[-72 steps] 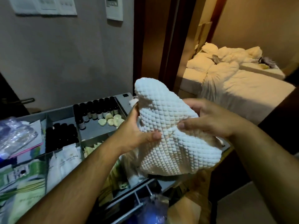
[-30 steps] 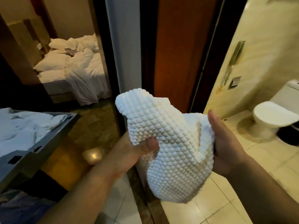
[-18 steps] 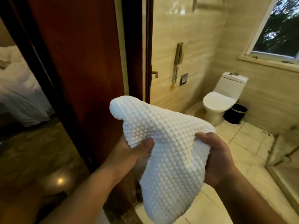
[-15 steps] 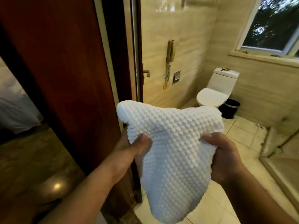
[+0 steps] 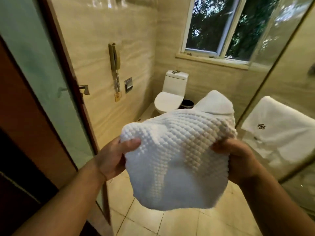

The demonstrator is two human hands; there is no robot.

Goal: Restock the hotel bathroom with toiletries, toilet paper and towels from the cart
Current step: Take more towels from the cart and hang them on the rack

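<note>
Tiled floor (image 5: 179, 223) bears a white toilet (image 5: 167, 99), a dark bin (image 5: 187, 103) just beside it

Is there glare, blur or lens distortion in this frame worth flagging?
Head view: dim, warm light, with daylight at the window; reflections streak the glass panel at right and put a sheen on the wall; wide-angle bending curves the door frame; the towel shows crisp weave near the left hand and right hand, softer toward its lower edge.

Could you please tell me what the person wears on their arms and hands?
Nothing visible: the left hand and right hand have no gloves or watch; the left forearm and right forearm are sleeveless to the frame's edge.
</note>
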